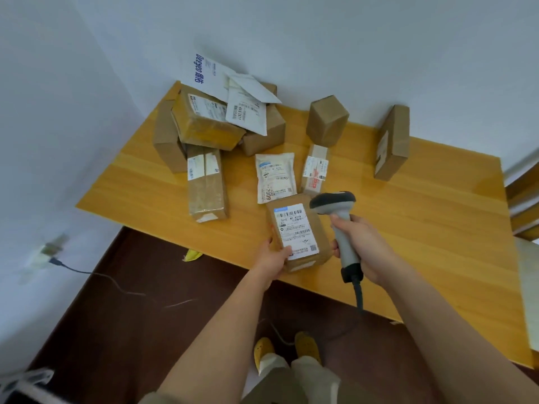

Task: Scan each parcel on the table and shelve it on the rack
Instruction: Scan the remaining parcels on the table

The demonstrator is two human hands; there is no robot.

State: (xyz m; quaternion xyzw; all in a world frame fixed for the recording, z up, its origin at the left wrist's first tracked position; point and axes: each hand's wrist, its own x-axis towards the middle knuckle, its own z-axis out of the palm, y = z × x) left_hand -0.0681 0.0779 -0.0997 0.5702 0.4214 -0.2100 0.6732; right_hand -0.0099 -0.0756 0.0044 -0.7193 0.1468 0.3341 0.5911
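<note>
Ten parcels point(297, 231); one scanner point(339, 220); two hands

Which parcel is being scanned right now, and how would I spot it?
Start at the yellow wooden table and look to its near edge. There the left hand grips a small brown box, with the barcode scanner in the right hand beside it. It is the only parcel being held.

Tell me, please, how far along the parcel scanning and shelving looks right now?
Nothing shows as shelved; no rack is in view. In hand: the left hand holds a labelled box at the table edge, the right hand grips the scanner beside it. Left: the corner pile and several loose parcels.
</note>
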